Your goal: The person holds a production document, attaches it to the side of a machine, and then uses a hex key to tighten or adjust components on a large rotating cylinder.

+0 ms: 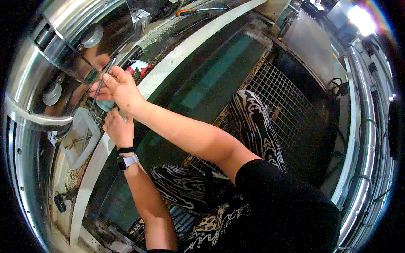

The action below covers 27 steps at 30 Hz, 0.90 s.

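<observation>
My right hand [119, 87] is raised at the upper left, fingers pinched on a thin grey metal rod [100, 86] that slants down to the left in front of a shiny steel drum [63, 46]. Just below it, my left hand [119, 128], with a watch and a black band on the wrist, is closed around a small pale blue-grey object [106, 105] of which only a bit shows. Both hands work over a dirty white machine ledge [99, 156].
A white angular bracket [80, 139] lies on the ledge under the hands. A red-and-white part [138, 67] sits behind them, an orange-handled tool [190, 12] lies at the top. A dark green panel [211, 80] and metal grating [287, 101] lie under my legs.
</observation>
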Motion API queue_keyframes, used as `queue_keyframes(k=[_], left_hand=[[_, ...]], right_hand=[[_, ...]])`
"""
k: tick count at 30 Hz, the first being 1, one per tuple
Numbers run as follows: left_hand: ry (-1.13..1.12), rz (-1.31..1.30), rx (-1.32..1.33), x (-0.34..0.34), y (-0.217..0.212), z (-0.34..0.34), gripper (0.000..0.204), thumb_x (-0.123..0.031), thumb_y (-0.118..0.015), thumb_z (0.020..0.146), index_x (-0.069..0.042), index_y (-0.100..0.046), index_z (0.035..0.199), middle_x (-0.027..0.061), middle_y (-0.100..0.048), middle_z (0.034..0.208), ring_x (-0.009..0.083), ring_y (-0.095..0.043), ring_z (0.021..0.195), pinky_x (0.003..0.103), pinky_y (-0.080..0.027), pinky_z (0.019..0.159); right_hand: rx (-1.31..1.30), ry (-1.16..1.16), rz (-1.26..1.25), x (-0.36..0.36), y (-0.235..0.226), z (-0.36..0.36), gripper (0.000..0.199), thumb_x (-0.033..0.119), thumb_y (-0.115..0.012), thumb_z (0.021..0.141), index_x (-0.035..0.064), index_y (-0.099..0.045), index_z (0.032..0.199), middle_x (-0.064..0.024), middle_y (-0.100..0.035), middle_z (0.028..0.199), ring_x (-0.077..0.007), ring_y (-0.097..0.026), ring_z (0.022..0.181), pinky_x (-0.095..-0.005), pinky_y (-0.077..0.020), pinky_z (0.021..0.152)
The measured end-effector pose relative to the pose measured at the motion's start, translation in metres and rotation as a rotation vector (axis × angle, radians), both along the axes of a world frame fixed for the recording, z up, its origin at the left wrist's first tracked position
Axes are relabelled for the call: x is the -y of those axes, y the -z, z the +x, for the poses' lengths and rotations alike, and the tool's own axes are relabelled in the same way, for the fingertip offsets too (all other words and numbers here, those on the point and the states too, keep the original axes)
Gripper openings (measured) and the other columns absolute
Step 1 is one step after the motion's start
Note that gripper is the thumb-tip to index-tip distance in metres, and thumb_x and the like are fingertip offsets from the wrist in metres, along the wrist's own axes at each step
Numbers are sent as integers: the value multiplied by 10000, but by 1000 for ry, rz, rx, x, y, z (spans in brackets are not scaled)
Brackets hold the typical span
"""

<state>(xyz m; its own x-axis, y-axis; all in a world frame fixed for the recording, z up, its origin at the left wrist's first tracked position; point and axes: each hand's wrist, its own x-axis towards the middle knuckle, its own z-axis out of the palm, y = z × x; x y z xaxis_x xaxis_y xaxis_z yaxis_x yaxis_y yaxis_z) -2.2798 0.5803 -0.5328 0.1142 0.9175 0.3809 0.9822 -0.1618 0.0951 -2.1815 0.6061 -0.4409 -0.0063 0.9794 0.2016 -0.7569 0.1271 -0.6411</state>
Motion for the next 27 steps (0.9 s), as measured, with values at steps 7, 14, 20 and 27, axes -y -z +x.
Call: queue_keyframes(k=[7,14,20,27], left_hand=[[-14,7,-11,-12,-1,12,270,-254,-586,771,-61,-519,948,94,-545,920,300,-516,927,437,-381,782],[-60,129,-132,-35,12,9,361,-267,-572,769,-51,-502,1050,99,-549,929,298,-522,908,441,-390,754],[-361,-162,-53,-49,15,17,535,-379,-507,807,-131,-434,1276,99,-514,1229,263,-418,1190,426,-329,930],[-296,-23,-18,-47,13,18,468,-348,-550,781,-107,-521,1181,68,-534,1195,265,-453,1121,433,-302,946]], right_hand=[[-83,-78,-7,-16,2,11,187,219,-381,968,43,-445,975,-120,-595,851,-250,-633,774,-335,-527,689],[-198,-224,-83,-33,-1,3,350,371,-330,971,44,-455,967,-153,-617,871,-278,-633,825,-372,-519,718],[-304,-464,-81,-48,17,-14,589,563,-273,909,8,-462,962,-171,-581,945,-293,-601,887,-412,-500,769],[-229,-445,69,-52,27,-17,628,601,-213,894,13,-431,936,-173,-523,900,-319,-570,896,-436,-480,799]])
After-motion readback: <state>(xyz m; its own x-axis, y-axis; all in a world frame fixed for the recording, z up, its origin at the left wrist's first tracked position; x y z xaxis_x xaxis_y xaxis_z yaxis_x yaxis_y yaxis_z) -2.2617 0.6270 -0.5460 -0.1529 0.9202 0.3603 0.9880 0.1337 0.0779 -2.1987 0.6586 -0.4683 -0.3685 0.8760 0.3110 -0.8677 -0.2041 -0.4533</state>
